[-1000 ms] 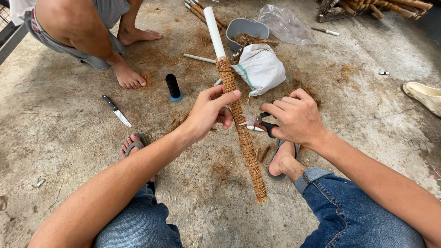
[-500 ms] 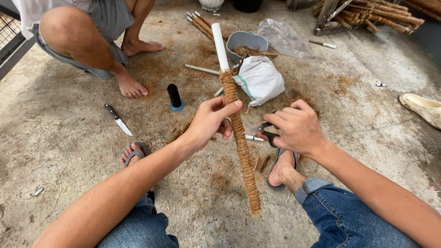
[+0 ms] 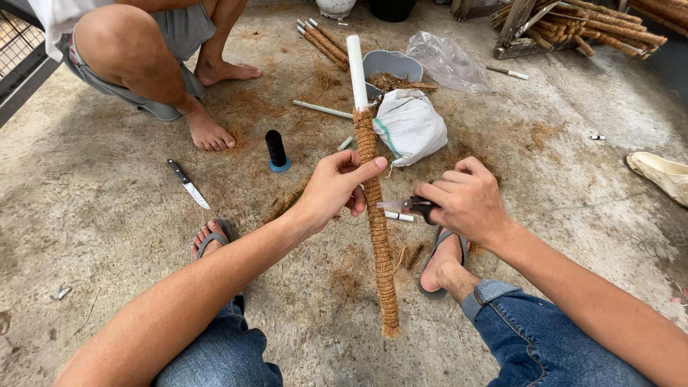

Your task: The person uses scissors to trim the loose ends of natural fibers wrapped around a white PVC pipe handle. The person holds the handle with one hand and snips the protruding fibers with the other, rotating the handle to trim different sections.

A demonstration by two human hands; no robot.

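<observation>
My left hand [image 3: 338, 185] grips a long pole [image 3: 378, 244] wrapped in brown coconut fibre, its bare white pipe end [image 3: 356, 68] pointing away from me. The pole stands tilted, its lower end resting on the concrete floor between my feet. My right hand [image 3: 466, 201] holds a small pair of dark-handled scissors [image 3: 407, 206] with the blades pointing at the pole, just right of my left thumb.
A white sack [image 3: 410, 125] and a grey bowl of fibre [image 3: 390, 72] lie behind the pole. A black spool [image 3: 276, 150] and a knife [image 3: 188, 184] sit to the left. Another person squats at the upper left [image 3: 143, 57]. Wrapped poles are stacked at the top right [image 3: 573, 25].
The view has shifted slightly and the pole now stands a little more upright. My right hand has brought the scissors closer to the pole.
</observation>
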